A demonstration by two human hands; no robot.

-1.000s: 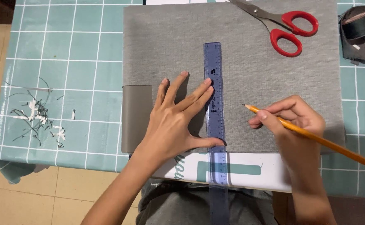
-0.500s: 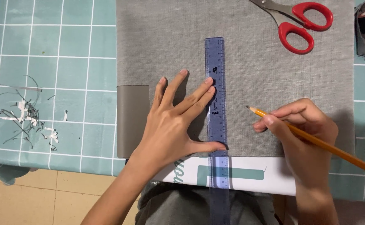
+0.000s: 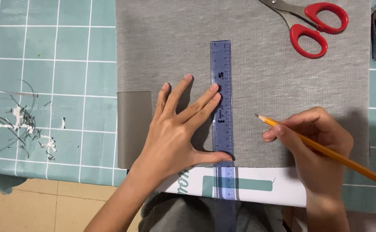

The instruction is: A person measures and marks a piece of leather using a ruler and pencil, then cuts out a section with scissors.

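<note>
Under the spread fingers point(image 3: 196, 99) of the left hand point(image 3: 177, 133): translucent blue plastic ruler point(image 3: 222, 107), pinned flat and upright on the grey fabric sheet point(image 3: 248, 56), thumb hooked against its lower part. Just right of the ruler, right hand point(image 3: 317, 141), fingers pinched narrow round a yellow wooden pencil point(image 3: 325, 150), tip hovering near the ruler's edge, no visible line yet. Compared with a second ago, grip and ruler unchanged, view merely shifted closer. Beyond the right fingers, red-handled scissors point(image 3: 312, 25). Below the fabric, white and teal card point(image 3: 256, 184). Far left of the left fingers, scraps point(image 3: 20, 124) on the teal-checked table point(image 3: 46, 64).
</note>
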